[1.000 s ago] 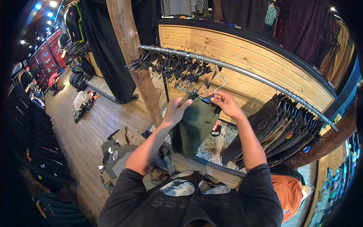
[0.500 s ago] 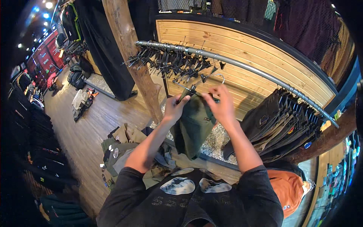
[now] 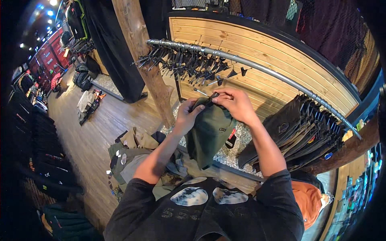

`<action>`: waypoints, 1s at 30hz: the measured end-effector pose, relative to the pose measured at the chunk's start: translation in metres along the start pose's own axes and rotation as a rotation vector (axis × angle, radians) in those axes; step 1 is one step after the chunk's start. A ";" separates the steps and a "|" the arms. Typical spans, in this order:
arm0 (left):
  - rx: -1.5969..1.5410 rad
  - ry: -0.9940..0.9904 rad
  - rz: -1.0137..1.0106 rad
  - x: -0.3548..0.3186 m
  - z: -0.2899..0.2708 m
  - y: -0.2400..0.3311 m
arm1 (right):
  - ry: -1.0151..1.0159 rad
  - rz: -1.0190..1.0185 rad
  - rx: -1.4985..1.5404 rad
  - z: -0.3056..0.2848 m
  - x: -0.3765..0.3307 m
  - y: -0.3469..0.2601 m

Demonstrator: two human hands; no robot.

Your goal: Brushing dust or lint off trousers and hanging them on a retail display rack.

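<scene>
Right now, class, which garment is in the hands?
The green garment, held at its top by the left hand and right hand. No other is held: the near heap lies on the floor, the dark row hangs from the rail.

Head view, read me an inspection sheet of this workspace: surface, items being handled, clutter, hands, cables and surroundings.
Surface: wood-look floor, with a strip of pale pebbles below the rail.
Items handled: green garment hanging down, a black clip and thin bar at its top.
Clutter: heaped clothes on the floor at left; a smaller heap beyond.
Hands: left hand grips the garment's top edge; right hand pinches at the clip.
Cables: nothing seen.
Surroundings: metal rail with black clip hangers crowded at left and dark garments at right; wooden post; plank panel behind.
</scene>
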State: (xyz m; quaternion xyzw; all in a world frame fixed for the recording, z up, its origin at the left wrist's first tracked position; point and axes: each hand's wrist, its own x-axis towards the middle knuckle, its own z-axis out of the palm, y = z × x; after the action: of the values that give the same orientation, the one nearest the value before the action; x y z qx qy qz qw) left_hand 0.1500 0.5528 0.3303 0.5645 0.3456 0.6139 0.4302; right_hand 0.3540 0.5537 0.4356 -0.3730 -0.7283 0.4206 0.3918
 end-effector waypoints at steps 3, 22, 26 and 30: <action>-0.014 -0.013 -0.023 0.002 0.001 -0.005 | 0.051 -0.009 0.039 -0.003 -0.001 0.003; -0.050 -0.098 -0.005 0.015 0.011 -0.012 | 0.022 0.030 -0.099 -0.011 0.012 0.023; -0.070 -0.056 -0.020 0.014 0.019 -0.002 | 0.003 0.057 -0.151 -0.012 0.011 0.024; 0.117 -0.123 -0.084 0.016 0.002 -0.014 | -0.020 0.078 -0.073 -0.008 0.015 0.037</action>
State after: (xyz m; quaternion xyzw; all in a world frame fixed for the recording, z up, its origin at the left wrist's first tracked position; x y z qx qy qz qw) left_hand 0.1544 0.5732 0.3240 0.6103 0.3772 0.5384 0.4421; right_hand 0.3629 0.5827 0.4087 -0.4110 -0.7319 0.4124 0.3541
